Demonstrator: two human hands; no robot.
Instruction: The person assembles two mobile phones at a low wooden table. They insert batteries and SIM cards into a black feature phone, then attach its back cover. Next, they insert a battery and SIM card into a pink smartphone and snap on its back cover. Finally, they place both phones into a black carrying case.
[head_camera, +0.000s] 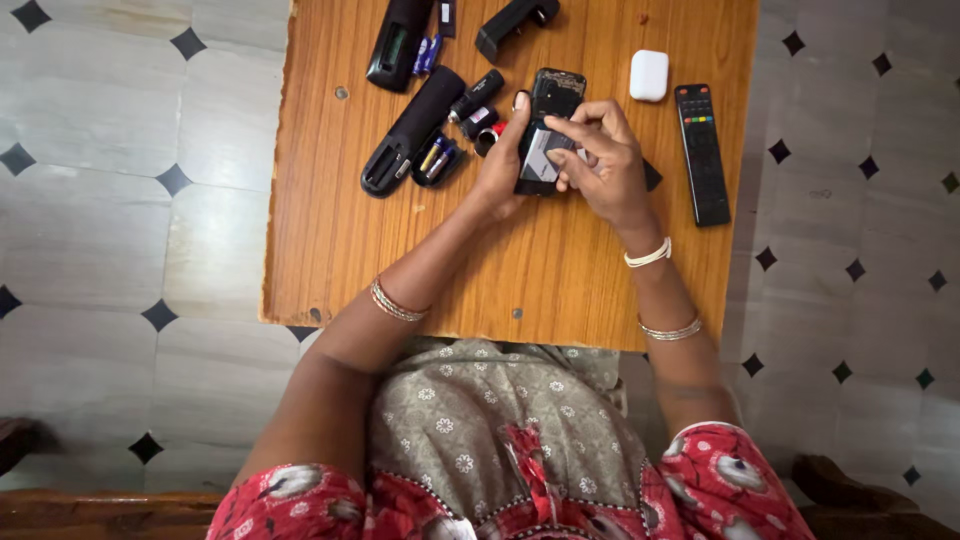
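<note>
Gripping a small black mobile phone (548, 125) from both sides, the person works over the far half of a wooden table (400, 250). The left hand (503, 160) is clamped on the phone's left edge, its thumb raised along the side. The right hand (600, 160) has its fingers closed down on a grey flat battery (540, 157) that lies against the phone's open back. The phone sits just above the tabletop, near the table's middle line and well in from every edge.

To the left of the hands lies a long black remote with its back open (410, 130), loose small cells (437, 158) touching it, and a short black cylinder (478, 95) just beside them. Farther back are another black remote (397, 42) and a black angular gadget (515, 22) near the far edge. To the right stand a white earbud case (649, 75) and a black remote with coloured buttons (702, 150), which lies close to the table's right edge. A dark flat piece (651, 175) peeks out from under the right wrist.

The near half of the table is bare wood, giving the forearms free room; the near edge meets the person's lap. The floor (130, 200) on both sides is pale tile with small black diamond insets. Bangles ring both wrists.
</note>
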